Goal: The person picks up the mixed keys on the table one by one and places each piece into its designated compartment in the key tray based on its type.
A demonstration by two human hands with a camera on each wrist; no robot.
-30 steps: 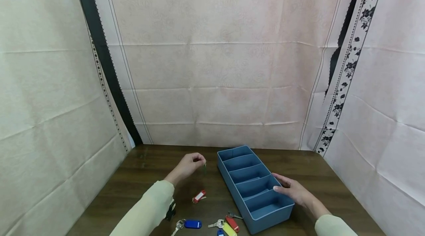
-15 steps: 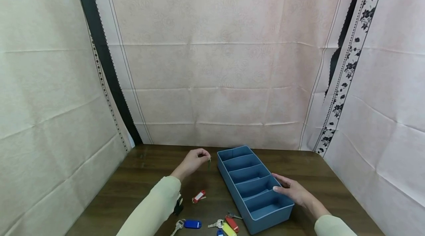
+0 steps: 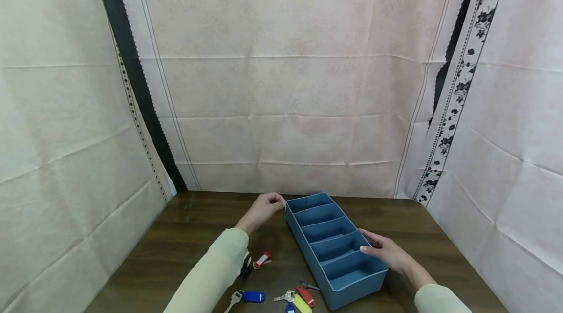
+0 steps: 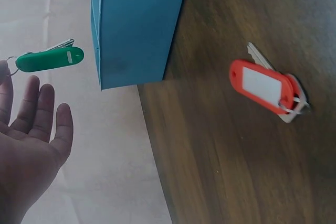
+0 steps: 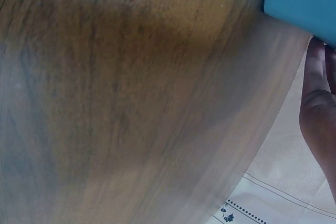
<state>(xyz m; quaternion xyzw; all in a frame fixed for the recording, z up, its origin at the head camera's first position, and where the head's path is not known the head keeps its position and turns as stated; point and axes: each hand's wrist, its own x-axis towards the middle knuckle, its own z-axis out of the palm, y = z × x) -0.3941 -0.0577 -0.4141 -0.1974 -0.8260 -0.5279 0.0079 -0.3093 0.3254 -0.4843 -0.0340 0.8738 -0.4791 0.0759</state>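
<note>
A green key tag with a metal key hangs by its ring from the fingertips of my left hand, which pinches the ring. That hand is beside the far left corner of a blue divided box. In the left wrist view the tag is close to the box's outer wall and the other fingers are spread. My right hand holds the box's right side, thumb over the rim and fingers along the outside. A row of compartments inside the box shows no contents.
A red key tag with a key lies left of the box. Nearer me are a blue tag with a key, plus a red tag, a yellow tag and keys by the box. Cloth sheets surround the wooden table.
My left hand has moved right and slightly away from me with the green key tag, up to the box's far left corner. My right hand has stayed on the box.
</note>
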